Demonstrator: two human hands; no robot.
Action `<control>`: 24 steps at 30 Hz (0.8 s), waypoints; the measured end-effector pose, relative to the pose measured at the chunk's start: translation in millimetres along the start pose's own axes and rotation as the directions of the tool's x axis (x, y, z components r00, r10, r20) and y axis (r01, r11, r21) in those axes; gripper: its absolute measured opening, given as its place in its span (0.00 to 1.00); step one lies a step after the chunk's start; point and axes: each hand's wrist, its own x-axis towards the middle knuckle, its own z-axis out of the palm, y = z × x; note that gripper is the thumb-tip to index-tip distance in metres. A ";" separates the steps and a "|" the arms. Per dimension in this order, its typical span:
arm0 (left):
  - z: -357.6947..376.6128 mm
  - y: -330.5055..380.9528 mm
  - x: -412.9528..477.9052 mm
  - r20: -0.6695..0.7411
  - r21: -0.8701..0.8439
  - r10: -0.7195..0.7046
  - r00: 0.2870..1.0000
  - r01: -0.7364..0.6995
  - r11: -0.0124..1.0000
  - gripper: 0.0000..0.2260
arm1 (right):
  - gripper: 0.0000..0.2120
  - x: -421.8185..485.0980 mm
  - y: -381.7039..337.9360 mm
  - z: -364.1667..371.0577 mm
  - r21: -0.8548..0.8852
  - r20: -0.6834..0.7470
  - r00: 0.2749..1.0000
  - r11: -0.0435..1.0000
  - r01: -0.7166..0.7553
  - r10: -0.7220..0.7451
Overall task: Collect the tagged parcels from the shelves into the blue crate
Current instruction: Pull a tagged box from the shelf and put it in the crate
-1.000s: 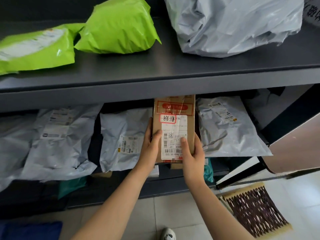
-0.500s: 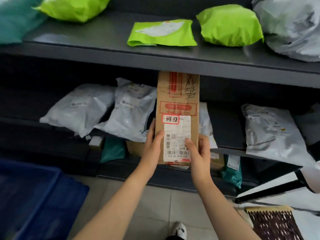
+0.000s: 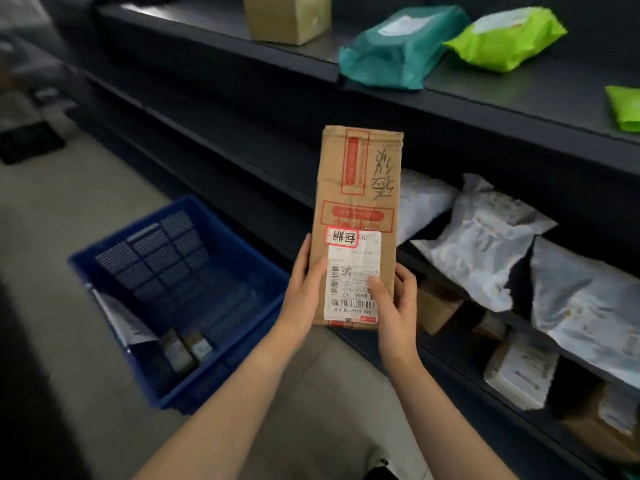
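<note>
A long brown cardboard parcel (image 3: 358,188) with red print, a white shipping label and a red-edged tag is held upright in front of the dark shelves. My left hand (image 3: 304,289) grips its lower left edge. My right hand (image 3: 396,303) grips its lower right edge, thumb on the label. The blue crate (image 3: 242,355) sits on the floor to the left and below the parcel. It holds a white sheet or envelope against its left wall and a few small boxes near its front corner.
The dark shelf unit (image 3: 485,109) runs along the right. A brown box (image 3: 287,15), a teal bag (image 3: 398,50) and green bags (image 3: 505,39) lie on the top shelf. Grey mailers (image 3: 485,244) and small boxes fill the lower shelves. Grey floor (image 3: 69,202) lies left.
The parcel has come out of the lower shelf and now is clear of it. My view has swung left, bringing the blue crate fully into sight. Both hands keep their grip.
</note>
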 end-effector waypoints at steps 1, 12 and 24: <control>-16.8 2.0 2.9 -0.046 -0.010 -0.001 0.999 0.001 1.000 0.24 | 0.16 3.5 3.2 17.1 0.002 0.040 0.999 1.000 -0.001 0.001; -156.6 11.2 61.6 -0.451 -0.095 0.008 0.893 -0.058 0.994 0.24 | 0.15 68.9 53.6 175.6 -0.021 0.426 0.900 0.995 -0.093 0.093; -303.4 19.4 134.1 -0.715 -0.163 -0.042 0.697 -0.107 0.981 0.23 | 0.16 136.5 99.6 355.8 -0.197 0.709 0.669 0.973 -0.118 0.225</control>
